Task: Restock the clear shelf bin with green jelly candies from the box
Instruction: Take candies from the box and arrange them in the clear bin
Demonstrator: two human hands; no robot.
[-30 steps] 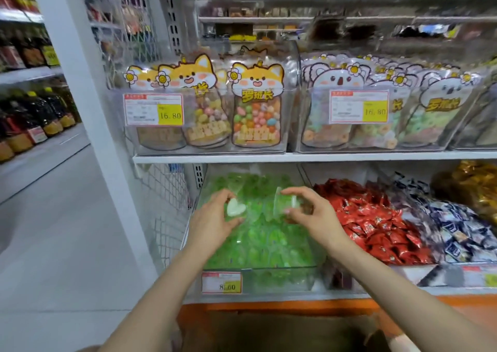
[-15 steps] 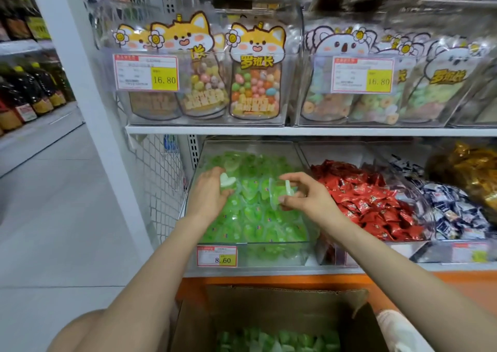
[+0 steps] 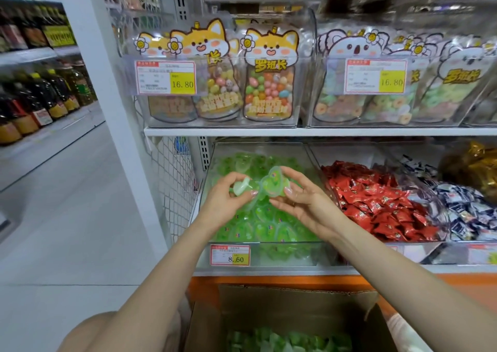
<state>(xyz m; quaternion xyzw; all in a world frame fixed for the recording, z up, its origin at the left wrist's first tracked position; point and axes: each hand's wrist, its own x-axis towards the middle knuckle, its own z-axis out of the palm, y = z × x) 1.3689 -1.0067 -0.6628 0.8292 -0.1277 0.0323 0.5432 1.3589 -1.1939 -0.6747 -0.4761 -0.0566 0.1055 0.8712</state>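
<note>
**Drawn together mid-restock**

Since half a second ago my left hand (image 3: 226,204) and right hand (image 3: 304,204) have closed in on each other. The two pieces they carry, apart then, now meet or overlap in the head view; I cannot tell whether they actually touch. The view has also dipped, so more of the box (image 3: 282,306) shows at the bottom.

The left hand pinches a pale jelly (image 3: 240,187) between thumb and fingertips. The right hand pinches a heart-shaped jelly (image 3: 274,183) between thumb and forefinger, lid face up, with its other fingers loosely spread below. Both hands hover over the middle of the clear bin (image 3: 282,256), which sits at the left end of the lower shelf (image 3: 269,272), just beside the bin of red sweets (image 3: 376,201).

As for progress, I judge the restock well under way but unfinished. A heap of green jellies (image 3: 258,225) already fills the clear bin up to its front wall, behind the price tag (image 3: 230,255). These two pieces are not yet let go. The box, on the floor below the shelf's front edge, still holds loose stock (image 3: 282,341), so more handfuls look likely, if the bin has room for them.
</note>
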